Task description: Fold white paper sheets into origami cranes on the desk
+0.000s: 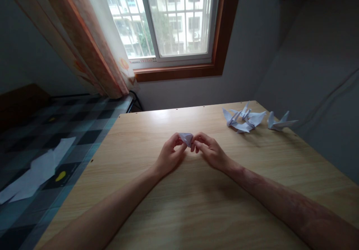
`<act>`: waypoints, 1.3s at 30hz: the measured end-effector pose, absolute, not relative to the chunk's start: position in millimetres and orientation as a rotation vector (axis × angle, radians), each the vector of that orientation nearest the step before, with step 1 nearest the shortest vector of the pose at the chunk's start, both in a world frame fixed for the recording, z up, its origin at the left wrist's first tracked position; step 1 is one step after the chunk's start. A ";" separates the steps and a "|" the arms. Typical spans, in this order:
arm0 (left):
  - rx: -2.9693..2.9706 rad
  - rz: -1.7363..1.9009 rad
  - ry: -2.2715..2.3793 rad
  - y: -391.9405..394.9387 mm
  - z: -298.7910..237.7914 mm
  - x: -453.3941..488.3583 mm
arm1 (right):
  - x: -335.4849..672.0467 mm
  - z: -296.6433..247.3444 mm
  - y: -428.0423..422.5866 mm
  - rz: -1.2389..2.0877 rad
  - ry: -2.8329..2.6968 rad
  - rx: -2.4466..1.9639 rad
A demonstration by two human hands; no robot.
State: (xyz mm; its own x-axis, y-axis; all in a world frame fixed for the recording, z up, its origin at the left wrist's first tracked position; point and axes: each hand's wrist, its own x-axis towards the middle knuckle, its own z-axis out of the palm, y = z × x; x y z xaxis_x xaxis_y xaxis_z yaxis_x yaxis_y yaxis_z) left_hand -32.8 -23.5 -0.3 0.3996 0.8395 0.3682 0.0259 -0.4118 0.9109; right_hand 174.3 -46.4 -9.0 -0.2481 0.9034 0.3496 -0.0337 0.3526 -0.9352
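a bedroom in a home, by the look of it; a bed with a dark blue-and-grey checked cover (84,126) lies just beside the pale wood-laminate desk (196,212), loose white paper sheets (33,175) on it; a peach patterned fabric curtain (92,44) hangs at a brown wood-framed barred window (174,18) facing residential blocks; plain grey walls (314,55); folded white paper cranes (244,119) and a small white folded paper piece (186,137) at the desk.
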 end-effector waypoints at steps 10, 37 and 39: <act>1.756 1.083 0.849 -27.8 2.3 -34.0 | 172.1 -14.3 -47.7 0.767 -1.678 -1.023; 1.741 1.166 0.817 -25.7 3.1 -31.7 | 172.8 -2.5 -49.1 0.655 -1.924 -0.858; 1.729 1.165 0.823 -24.7 1.9 -32.3 | 172.4 -3.8 -48.4 0.714 -1.837 -0.880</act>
State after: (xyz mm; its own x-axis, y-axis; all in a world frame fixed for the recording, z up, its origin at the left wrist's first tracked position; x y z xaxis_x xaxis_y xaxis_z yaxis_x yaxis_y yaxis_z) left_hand -32.3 -24.7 1.9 0.3431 0.8665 0.3627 0.0521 -0.4031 0.9137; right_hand 172.4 -48.4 -3.8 -0.2965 0.8146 0.4985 0.2638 0.5716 -0.7770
